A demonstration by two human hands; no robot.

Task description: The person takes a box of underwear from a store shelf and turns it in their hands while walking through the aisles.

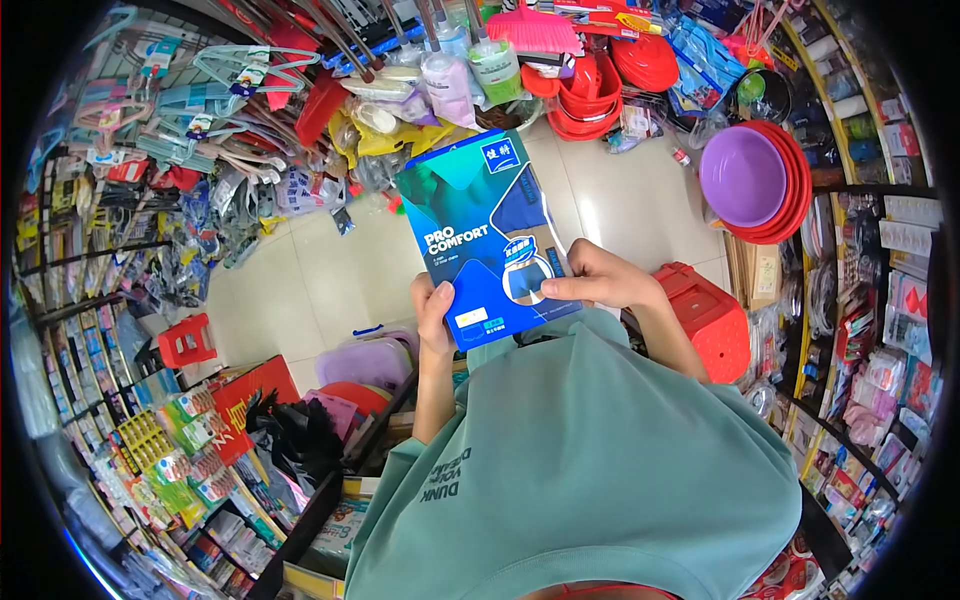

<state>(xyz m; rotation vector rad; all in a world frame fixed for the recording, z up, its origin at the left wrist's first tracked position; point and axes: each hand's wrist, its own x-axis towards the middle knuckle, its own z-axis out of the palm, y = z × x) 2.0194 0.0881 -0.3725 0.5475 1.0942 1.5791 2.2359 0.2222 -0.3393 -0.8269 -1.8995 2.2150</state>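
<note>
A blue and teal underwear box (480, 250) marked "PRO COMFORT" is held up in front of my chest, tilted slightly, its printed front facing me. On its lower left edge my left hand (433, 312) is closed, thumb on the front and fingers behind. My right hand (610, 277) grips the lower right edge, its thumb lying across the picture of boxer briefs. The fingers behind the box are mostly hidden. Below the box is my green sweatshirt (590, 450).
Hangers (255, 70) and bagged goods crowd the far left. Red basins (585, 100), a pink broom (535, 30) and stacked basins with a purple one (743, 175) stand ahead. A red stool (700, 320) is at right. Shelves line both sides of the tiled floor (330, 265).
</note>
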